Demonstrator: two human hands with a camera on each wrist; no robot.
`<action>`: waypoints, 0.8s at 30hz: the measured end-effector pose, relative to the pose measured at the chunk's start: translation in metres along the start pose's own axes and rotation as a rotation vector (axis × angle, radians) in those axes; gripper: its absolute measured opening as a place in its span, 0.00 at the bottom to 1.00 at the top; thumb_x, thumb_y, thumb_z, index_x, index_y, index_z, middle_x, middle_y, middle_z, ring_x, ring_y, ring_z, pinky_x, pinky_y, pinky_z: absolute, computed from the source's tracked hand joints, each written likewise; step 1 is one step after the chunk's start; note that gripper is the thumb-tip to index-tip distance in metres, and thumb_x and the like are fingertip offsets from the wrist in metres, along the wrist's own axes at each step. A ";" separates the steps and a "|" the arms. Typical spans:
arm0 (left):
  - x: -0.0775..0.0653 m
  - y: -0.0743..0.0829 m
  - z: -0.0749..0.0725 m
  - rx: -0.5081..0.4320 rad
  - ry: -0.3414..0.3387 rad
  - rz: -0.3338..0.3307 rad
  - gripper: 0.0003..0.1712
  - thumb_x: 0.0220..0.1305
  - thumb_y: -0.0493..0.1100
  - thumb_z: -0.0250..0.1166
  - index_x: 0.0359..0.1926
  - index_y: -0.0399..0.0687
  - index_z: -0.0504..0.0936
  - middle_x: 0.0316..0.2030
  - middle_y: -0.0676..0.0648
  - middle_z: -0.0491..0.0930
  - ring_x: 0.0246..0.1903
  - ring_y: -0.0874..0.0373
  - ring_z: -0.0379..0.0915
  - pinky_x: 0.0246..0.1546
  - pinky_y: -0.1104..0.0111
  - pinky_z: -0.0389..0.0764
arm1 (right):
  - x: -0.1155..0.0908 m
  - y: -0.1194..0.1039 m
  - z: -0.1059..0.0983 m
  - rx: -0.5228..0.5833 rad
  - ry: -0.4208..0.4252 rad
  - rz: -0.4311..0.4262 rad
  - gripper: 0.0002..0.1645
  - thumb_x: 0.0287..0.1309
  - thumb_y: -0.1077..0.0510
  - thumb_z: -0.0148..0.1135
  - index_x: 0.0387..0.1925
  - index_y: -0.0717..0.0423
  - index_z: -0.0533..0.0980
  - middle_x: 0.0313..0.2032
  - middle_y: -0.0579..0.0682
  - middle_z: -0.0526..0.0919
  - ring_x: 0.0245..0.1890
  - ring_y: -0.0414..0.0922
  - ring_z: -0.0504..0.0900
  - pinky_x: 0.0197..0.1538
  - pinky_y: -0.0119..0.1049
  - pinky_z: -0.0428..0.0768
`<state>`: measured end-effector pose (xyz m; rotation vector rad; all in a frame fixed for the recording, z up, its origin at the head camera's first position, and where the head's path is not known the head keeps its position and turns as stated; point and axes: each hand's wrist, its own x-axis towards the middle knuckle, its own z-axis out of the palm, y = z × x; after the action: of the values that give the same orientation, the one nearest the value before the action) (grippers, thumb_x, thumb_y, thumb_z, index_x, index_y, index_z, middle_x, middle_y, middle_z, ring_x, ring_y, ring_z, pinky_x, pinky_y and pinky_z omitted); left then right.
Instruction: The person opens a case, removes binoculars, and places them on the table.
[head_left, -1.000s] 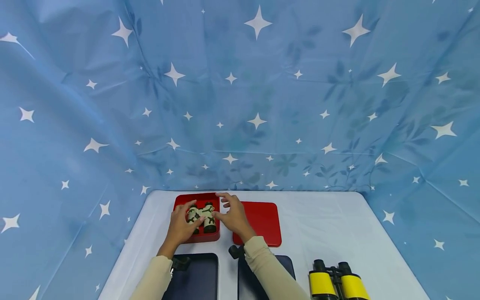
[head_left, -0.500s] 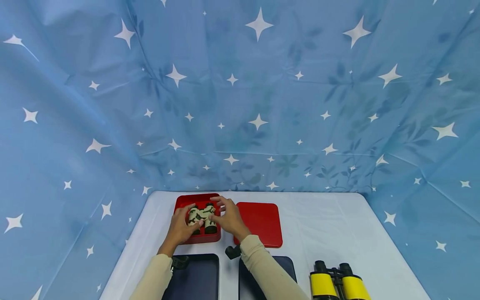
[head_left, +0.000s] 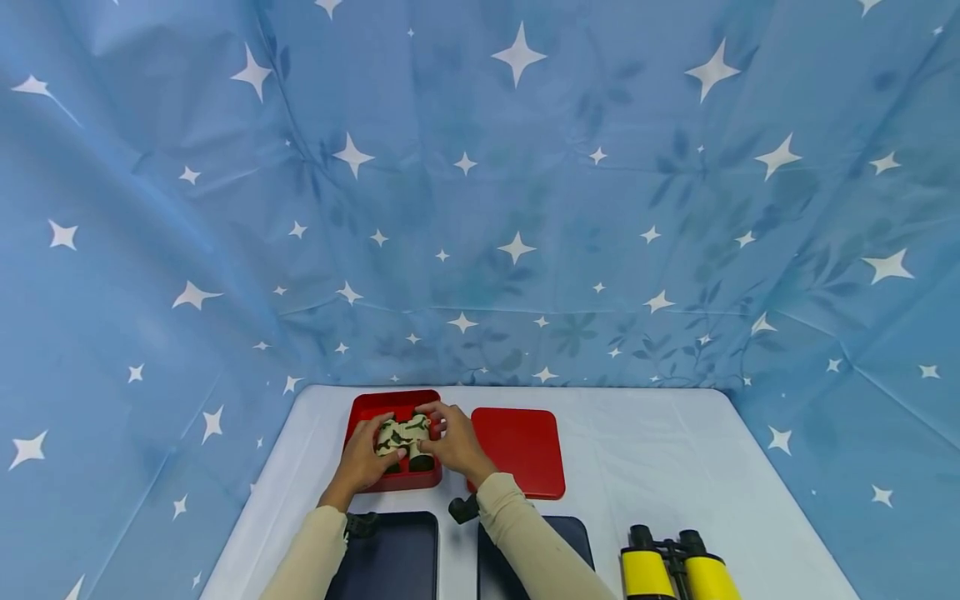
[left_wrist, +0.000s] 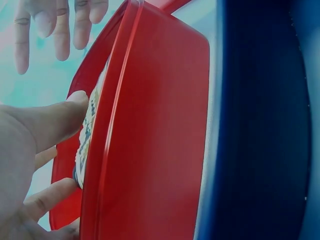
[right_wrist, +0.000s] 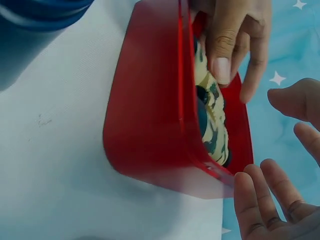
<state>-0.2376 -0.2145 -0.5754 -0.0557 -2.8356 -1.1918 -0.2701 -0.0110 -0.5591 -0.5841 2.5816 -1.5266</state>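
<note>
At the far left of the white table (head_left: 637,450), an uncovered red box (head_left: 408,482) holds the camouflage binoculars (head_left: 403,432), with their wide black ends toward the person. The left hand (head_left: 363,458) grasps the binoculars by the left barrel: the thumb bears on the near side and the fingers reach over into the box. The right hand (head_left: 459,446) is released: its thumb and fingers are spread beside the right wall, clear of the binoculars. I cannot tell whether the binoculars touch the box floor.

Surrounding items, as I see them: a red lid (head_left: 525,454) lies flat just right of the box, partly covered by the right arm. Nearer the person, a left tray (head_left: 397,554) and a right tray (head_left: 501,575), both dark blue, lie side by side; the right sleeve (head_left: 536,542) passes over the latter. One dark device is fitted at each wrist. Yellow-and-black binoculars (head_left: 647,573) occupy the near right. A blue backdrop (head_left: 480,200) with white stars rises behind the table.
</note>
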 end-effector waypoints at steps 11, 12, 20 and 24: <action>0.002 -0.002 0.002 -0.012 -0.019 0.013 0.43 0.57 0.40 0.74 0.72 0.48 0.66 0.69 0.36 0.65 0.67 0.37 0.64 0.65 0.39 0.65 | -0.001 0.003 0.002 0.007 0.003 0.018 0.32 0.52 0.63 0.73 0.59 0.41 0.77 0.54 0.61 0.76 0.50 0.56 0.80 0.42 0.38 0.84; 0.002 -0.003 0.003 -0.006 -0.014 0.021 0.43 0.56 0.40 0.75 0.72 0.48 0.66 0.68 0.36 0.65 0.66 0.37 0.64 0.64 0.38 0.66 | -0.001 0.003 0.002 0.006 0.004 0.013 0.32 0.52 0.64 0.73 0.59 0.42 0.77 0.53 0.61 0.76 0.50 0.56 0.80 0.42 0.38 0.84; 0.004 -0.004 0.006 -0.004 -0.018 0.018 0.46 0.51 0.37 0.78 0.71 0.47 0.68 0.63 0.36 0.69 0.53 0.42 0.71 0.56 0.46 0.74 | -0.004 0.003 0.001 -0.003 -0.001 0.018 0.32 0.50 0.64 0.73 0.57 0.41 0.78 0.53 0.60 0.76 0.51 0.55 0.80 0.45 0.40 0.84; 0.005 -0.005 0.008 0.025 -0.011 -0.001 0.44 0.50 0.38 0.78 0.68 0.46 0.71 0.60 0.37 0.70 0.48 0.47 0.71 0.52 0.50 0.76 | -0.005 0.002 0.001 0.006 0.006 0.020 0.32 0.50 0.65 0.72 0.55 0.38 0.78 0.52 0.60 0.76 0.52 0.56 0.80 0.45 0.40 0.84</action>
<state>-0.2428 -0.2122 -0.5846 -0.0593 -2.8600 -1.1598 -0.2663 -0.0092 -0.5618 -0.5525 2.5779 -1.5318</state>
